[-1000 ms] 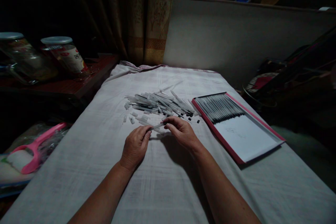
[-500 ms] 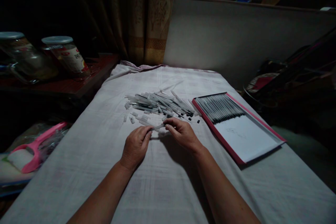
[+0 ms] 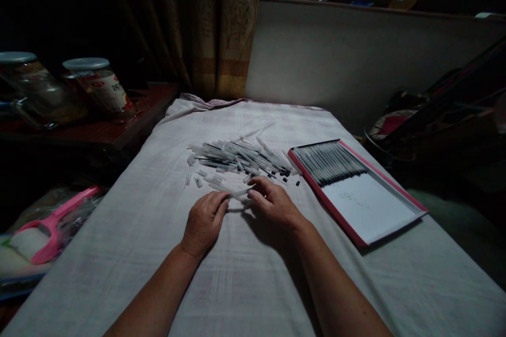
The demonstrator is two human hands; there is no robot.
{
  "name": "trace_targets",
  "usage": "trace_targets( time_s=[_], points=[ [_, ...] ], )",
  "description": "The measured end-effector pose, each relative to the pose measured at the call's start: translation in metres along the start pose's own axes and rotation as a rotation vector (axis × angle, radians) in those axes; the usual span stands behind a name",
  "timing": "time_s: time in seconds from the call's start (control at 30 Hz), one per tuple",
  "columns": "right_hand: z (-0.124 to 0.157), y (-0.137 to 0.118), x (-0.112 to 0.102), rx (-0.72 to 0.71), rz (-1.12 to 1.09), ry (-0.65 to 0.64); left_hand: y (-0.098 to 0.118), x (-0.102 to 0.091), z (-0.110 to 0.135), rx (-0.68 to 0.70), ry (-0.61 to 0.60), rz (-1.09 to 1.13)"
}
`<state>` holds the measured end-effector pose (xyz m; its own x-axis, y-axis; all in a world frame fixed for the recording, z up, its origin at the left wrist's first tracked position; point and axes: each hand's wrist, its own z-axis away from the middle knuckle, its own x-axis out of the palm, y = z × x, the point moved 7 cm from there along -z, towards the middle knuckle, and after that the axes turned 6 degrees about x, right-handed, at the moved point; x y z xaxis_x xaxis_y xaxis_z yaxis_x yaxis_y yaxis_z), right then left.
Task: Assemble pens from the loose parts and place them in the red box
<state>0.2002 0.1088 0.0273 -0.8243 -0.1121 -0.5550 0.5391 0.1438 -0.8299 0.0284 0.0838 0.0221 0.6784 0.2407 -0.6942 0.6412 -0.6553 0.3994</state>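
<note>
beyond both hands, i see a loose heap of pen parts [image 3: 241, 157] blocking the way straight ahead; small black pieces [image 3: 284, 172] lie just past the right hand [image 3: 275, 201]. a slim tube [image 3: 240, 194] crosses the gap between the hands. right of the right hand, the box's raised red wall [image 3: 328, 204] stands up. left of the left hand [image 3: 204, 219], bare cloth [image 3: 148, 210] leaves room, as between the forearms.

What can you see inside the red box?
The red box holds a row of translucent pens with dark ends, beside an uncovered white surface. Anything directly under the pens is covered.
</note>
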Motion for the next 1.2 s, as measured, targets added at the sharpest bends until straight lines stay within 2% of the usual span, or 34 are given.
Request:
trace_targets(
  time_s=[0.1,0.23,0.4,0.53,0.7,1.2],
  points=[
    [-0.0004,-0.0029,-0.0010,-0.038,0.000,0.009,-0.0003,0.0011,0.0007,0.009,0.002,-0.002],
    [-0.0015,0.0031,0.0023,0.014,0.067,-0.022,-0.0001,0.0027,0.0016,0.023,-0.002,-0.010],
    [-0.0010,0.0042,-0.0006,-0.013,-0.060,-0.005,-0.0027,0.0035,0.0026,-0.002,-0.006,-0.017],
    [-0.0013,0.0039,-0.0015,-0.004,-0.025,-0.014,-0.0030,0.0041,0.0028,-0.010,-0.016,-0.013],
    [-0.0008,0.0050,-0.0036,-0.001,-0.119,-0.028,-0.0024,0.0032,0.0021,-0.007,-0.013,-0.029],
    [-0.0002,0.0007,-0.0050,-0.025,-0.043,-0.040,-0.0009,0.0031,0.0016,0.001,-0.022,-0.007]
  ],
)
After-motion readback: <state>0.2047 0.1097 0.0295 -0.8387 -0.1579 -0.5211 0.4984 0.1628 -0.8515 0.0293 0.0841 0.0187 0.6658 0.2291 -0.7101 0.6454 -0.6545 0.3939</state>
